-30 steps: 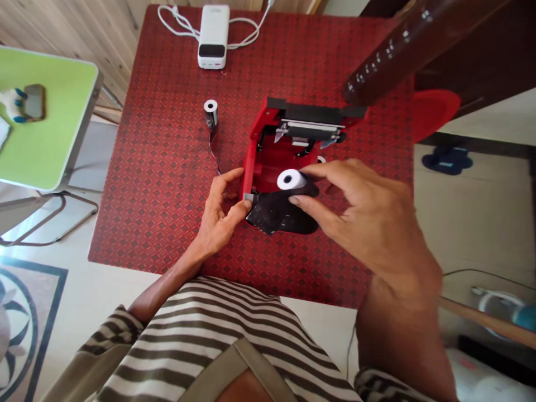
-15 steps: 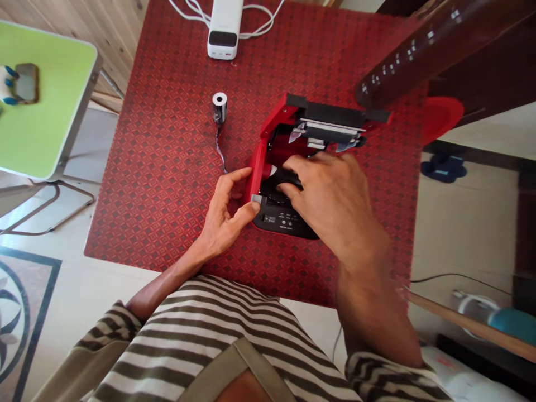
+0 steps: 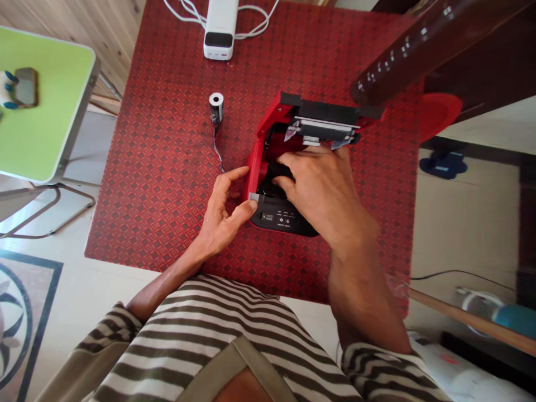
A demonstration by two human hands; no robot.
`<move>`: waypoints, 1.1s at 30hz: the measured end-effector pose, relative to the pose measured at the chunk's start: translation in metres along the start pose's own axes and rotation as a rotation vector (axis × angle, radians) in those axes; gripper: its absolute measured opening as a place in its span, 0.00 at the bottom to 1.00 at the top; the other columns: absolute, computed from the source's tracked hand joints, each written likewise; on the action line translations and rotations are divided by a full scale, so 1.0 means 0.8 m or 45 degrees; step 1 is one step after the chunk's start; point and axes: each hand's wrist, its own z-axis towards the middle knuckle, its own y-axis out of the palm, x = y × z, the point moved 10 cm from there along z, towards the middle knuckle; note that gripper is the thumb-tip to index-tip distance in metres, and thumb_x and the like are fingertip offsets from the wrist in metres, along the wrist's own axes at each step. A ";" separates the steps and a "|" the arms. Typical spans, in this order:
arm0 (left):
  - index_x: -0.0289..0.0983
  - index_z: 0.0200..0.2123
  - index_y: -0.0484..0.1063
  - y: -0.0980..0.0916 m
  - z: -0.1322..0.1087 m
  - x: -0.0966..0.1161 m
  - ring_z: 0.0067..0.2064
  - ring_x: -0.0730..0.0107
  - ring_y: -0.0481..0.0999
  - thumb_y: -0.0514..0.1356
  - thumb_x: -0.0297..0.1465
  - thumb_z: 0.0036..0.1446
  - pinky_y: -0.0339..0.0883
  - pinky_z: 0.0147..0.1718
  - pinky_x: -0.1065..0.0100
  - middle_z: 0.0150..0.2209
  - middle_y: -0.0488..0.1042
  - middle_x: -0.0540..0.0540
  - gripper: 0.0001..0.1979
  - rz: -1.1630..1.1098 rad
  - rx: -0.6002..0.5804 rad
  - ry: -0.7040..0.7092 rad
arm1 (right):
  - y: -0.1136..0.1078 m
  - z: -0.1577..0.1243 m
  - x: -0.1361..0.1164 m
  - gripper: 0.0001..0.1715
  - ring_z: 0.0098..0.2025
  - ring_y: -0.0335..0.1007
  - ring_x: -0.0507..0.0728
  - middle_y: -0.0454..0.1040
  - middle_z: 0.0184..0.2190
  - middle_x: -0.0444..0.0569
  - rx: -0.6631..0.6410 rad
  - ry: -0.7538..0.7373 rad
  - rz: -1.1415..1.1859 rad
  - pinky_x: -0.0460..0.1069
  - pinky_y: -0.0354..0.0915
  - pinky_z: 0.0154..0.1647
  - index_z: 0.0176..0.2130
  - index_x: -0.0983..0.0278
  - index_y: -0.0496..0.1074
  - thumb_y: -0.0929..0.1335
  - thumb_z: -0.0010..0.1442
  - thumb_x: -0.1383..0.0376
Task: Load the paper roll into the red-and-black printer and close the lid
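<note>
Right hand point(image 3: 322, 190) is down inside the open red printer point(image 3: 268, 145), fingers curled over something dark in the paper bay; the hand covers it, so I can't say whether it is actually gripping or just pressing down. Left hand point(image 3: 224, 215) steadies the printer from the side: thumb tip on the small grey tab at the front left corner, index finger arched up against the red wall, the other fingers loosely bent and holding nothing. The printer sits near the middle of the red patterned tablecloth point(image 3: 167, 167), its lid point(image 3: 322, 114) tipped up at the back, metal bar and black roller showing underneath, and its black control panel point(image 3: 278, 215) facing the person. Off to the left, well apart from the printer, a small roll point(image 3: 216, 106) stands on end with a dark strip trailing toward the left hand. At the far edge lies a white power bank point(image 3: 220, 28) with white cables point(image 3: 255, 22).
</note>
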 end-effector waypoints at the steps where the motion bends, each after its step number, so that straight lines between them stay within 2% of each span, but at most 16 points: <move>1: 0.51 0.78 0.82 0.000 0.000 0.001 0.72 0.38 0.85 0.76 0.57 0.78 0.83 0.75 0.35 0.72 0.86 0.37 0.34 0.004 0.000 0.005 | -0.008 -0.004 -0.002 0.09 0.60 0.88 0.79 0.92 0.45 0.59 0.003 -0.001 0.029 0.77 0.78 0.69 0.47 0.54 0.88 0.74 0.81 0.63; 4: 0.51 0.77 0.82 -0.001 0.000 0.003 0.71 0.38 0.85 0.76 0.58 0.78 0.83 0.74 0.35 0.72 0.86 0.37 0.33 0.010 0.002 0.013 | -0.042 -0.023 -0.001 0.18 0.59 0.90 0.76 0.95 0.55 0.57 0.009 -0.001 0.204 0.74 0.81 0.69 0.61 0.52 0.90 0.70 0.84 0.63; 7: 0.51 0.77 0.82 -0.001 0.000 0.004 0.71 0.39 0.86 0.76 0.58 0.79 0.83 0.75 0.35 0.73 0.86 0.37 0.34 -0.005 -0.003 0.005 | -0.063 -0.045 -0.003 0.17 0.61 0.92 0.75 0.96 0.60 0.54 -0.070 -0.074 0.406 0.73 0.83 0.70 0.65 0.49 0.91 0.73 0.86 0.58; 11: 0.50 0.77 0.82 -0.002 0.001 0.001 0.73 0.38 0.86 0.76 0.60 0.78 0.82 0.76 0.36 0.75 0.85 0.36 0.36 -0.017 0.002 0.004 | -0.059 -0.064 -0.006 0.12 0.64 0.91 0.75 0.97 0.56 0.50 -0.155 -0.106 0.440 0.72 0.82 0.68 0.58 0.48 0.94 0.76 0.86 0.56; 15: 0.50 0.78 0.81 -0.005 0.003 -0.003 0.73 0.40 0.88 0.75 0.62 0.77 0.85 0.73 0.41 0.75 0.86 0.37 0.37 0.011 0.010 0.028 | -0.051 -0.063 -0.006 0.16 0.57 0.91 0.72 0.97 0.50 0.50 -0.113 -0.074 0.417 0.69 0.80 0.63 0.50 0.48 0.94 0.73 0.87 0.58; 18: 0.50 0.77 0.81 -0.006 0.006 -0.004 0.71 0.41 0.88 0.75 0.62 0.78 0.86 0.72 0.42 0.75 0.86 0.38 0.36 0.020 0.005 0.049 | -0.052 -0.053 0.000 0.16 0.53 0.92 0.69 0.96 0.49 0.48 -0.157 -0.085 0.520 0.66 0.81 0.62 0.51 0.48 0.94 0.73 0.85 0.60; 21: 0.51 0.77 0.81 -0.006 0.009 -0.006 0.67 0.43 0.90 0.76 0.62 0.77 0.88 0.67 0.44 0.73 0.87 0.38 0.37 -0.001 0.000 0.064 | -0.054 -0.044 0.007 0.16 0.48 0.92 0.66 0.96 0.47 0.45 -0.211 -0.101 0.583 0.62 0.82 0.58 0.49 0.48 0.93 0.73 0.83 0.64; 25: 0.50 0.76 0.81 -0.004 0.006 -0.004 0.67 0.43 0.90 0.75 0.64 0.78 0.89 0.67 0.44 0.72 0.88 0.38 0.37 0.018 0.005 0.066 | -0.066 -0.039 0.005 0.13 0.45 0.92 0.63 0.94 0.43 0.44 -0.070 -0.174 0.595 0.59 0.82 0.54 0.46 0.52 0.91 0.75 0.80 0.68; 27: 0.50 0.77 0.80 -0.007 0.001 0.011 0.70 0.42 0.88 0.73 0.64 0.80 0.86 0.72 0.42 0.73 0.87 0.38 0.36 0.099 0.044 0.127 | -0.077 -0.045 0.000 0.12 0.44 0.92 0.63 0.94 0.43 0.45 0.073 -0.221 0.584 0.59 0.84 0.54 0.46 0.53 0.90 0.76 0.81 0.69; 30: 0.53 0.80 0.79 -0.013 0.005 0.052 0.75 0.39 0.84 0.74 0.64 0.80 0.81 0.78 0.39 0.76 0.85 0.39 0.37 0.245 0.097 0.317 | -0.091 -0.060 -0.010 0.13 0.45 0.92 0.64 0.93 0.45 0.46 0.249 -0.278 0.523 0.63 0.86 0.56 0.48 0.52 0.91 0.76 0.83 0.69; 33: 0.59 0.77 0.82 -0.017 0.040 0.094 0.74 0.36 0.84 0.76 0.68 0.75 0.82 0.76 0.38 0.75 0.86 0.42 0.38 0.235 0.082 0.465 | -0.097 -0.076 -0.018 0.14 0.47 0.92 0.65 0.93 0.45 0.48 0.352 -0.293 0.431 0.63 0.87 0.52 0.50 0.50 0.91 0.77 0.84 0.71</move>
